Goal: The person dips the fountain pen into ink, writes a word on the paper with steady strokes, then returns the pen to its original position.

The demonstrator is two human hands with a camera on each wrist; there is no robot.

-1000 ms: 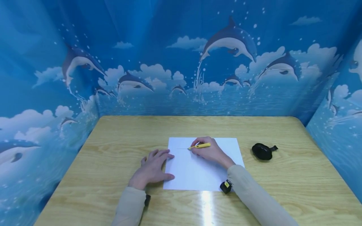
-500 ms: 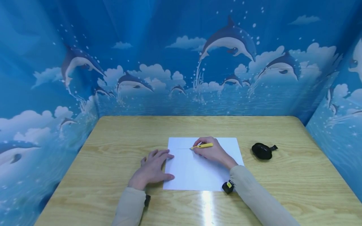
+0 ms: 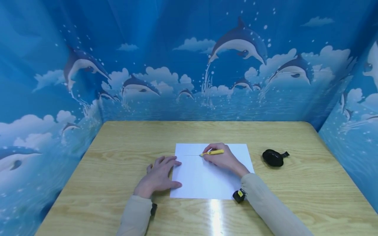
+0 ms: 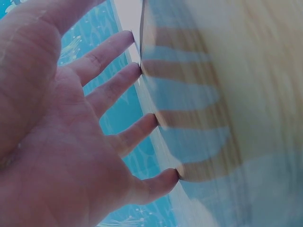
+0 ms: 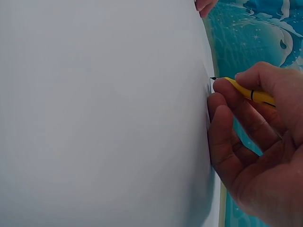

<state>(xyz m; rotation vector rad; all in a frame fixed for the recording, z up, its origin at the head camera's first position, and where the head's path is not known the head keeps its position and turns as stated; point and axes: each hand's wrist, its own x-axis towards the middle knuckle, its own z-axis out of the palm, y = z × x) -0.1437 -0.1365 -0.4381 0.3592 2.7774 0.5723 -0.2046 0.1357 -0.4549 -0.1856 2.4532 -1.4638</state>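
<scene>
A white sheet of paper [image 3: 203,180] lies on the wooden table, with a thin straight line across its upper left part. My right hand [image 3: 222,160] pinches a yellow fountain pen [image 3: 215,152] between thumb and fingers, its dark nib at the right end of that line. In the right wrist view the pen [image 5: 260,97] tilts over the paper, and the other fingers curl against the sheet. My left hand [image 3: 157,177] rests with spread fingers at the paper's left edge, thumb and index fingertip over it. In the left wrist view several fingertips of the left hand [image 4: 71,127] touch the tabletop.
A small black dish-like object with a short tab [image 3: 273,158] sits on the table [image 3: 124,141] to the right of the paper. A blue curtain with dolphins [image 3: 165,108] hangs behind and at both sides. Dark wrist cameras are strapped at both sleeves.
My right hand has slid slightly to the right with the pen, and the line on the paper has grown longer behind the nib. The left hand has stayed in place.
</scene>
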